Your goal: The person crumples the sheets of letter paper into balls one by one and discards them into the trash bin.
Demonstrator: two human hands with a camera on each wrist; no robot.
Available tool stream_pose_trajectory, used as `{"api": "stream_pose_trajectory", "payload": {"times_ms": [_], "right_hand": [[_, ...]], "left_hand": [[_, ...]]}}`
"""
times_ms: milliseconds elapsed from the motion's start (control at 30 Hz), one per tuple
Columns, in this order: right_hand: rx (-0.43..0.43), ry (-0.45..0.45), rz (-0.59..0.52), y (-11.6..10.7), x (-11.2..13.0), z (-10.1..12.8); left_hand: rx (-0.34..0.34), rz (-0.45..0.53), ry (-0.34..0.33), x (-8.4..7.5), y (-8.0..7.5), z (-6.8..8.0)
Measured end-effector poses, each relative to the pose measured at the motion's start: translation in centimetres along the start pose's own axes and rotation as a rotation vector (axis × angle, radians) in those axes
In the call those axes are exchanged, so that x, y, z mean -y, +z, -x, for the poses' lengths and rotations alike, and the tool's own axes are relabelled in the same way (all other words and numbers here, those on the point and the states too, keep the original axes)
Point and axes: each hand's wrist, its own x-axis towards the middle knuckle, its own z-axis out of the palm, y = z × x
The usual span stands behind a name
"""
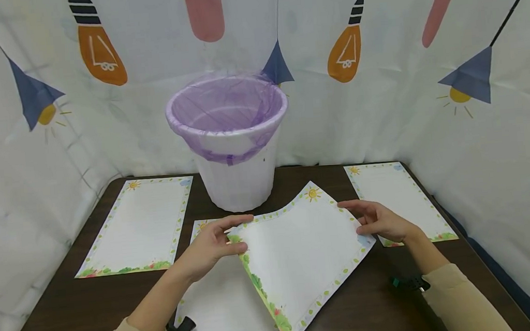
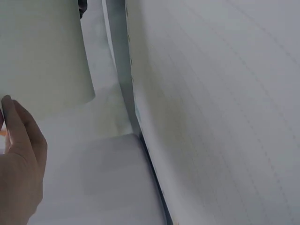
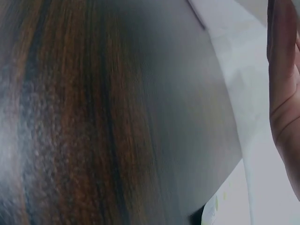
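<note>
Item: bordered sheet, lifted and curling, just in front of the bin. My left hand pinches its left edge; my right hand seems to pinch the right edge, though the wrist view is too close to confirm. Step: gathering it up, I judge; next calls for crumpling. Open table nearer me than the bin; another sheet beneath.
</note>
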Motion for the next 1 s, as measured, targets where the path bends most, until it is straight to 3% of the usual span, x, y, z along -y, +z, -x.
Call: {"api": "stream_pose_trajectory", "payload": {"times_ms": [167, 333, 467, 633, 833, 1000], "right_hand": [[-0.037, 0.005, 0.010, 0.2, -0.1, -0.1], [-0.103, 0.073, 0.083, 0.6, -0.3, -0.5], [-0.091, 0.120, 0.106, 1.4, -0.1, -0.9], [-0.068, 0.146, 0.128, 2.2, -0.1, -1.2], [-0.086, 0.088, 0.110, 2.1, -0.5, -1.2], [-0.089, 0.034, 0.083, 2.6, -0.4, -1.5]], "left_hand": [[-0.129, 0.038, 0.015, 0.3, 0.3, -0.3], [-0.208, 0.104, 0.054, 0.3, 0.6, -0.3], [-0.266, 0.092, 0.072, 0.2, 0.7, -0.4], [-0.228, 0.074, 0.055, 0.1, 0.8, -0.3], [-0.127, 0.025, 0.043, 0.0, 0.9, 0.1], [-0.116, 0.062, 0.066, 0.0, 1.2, 0.0]]}}
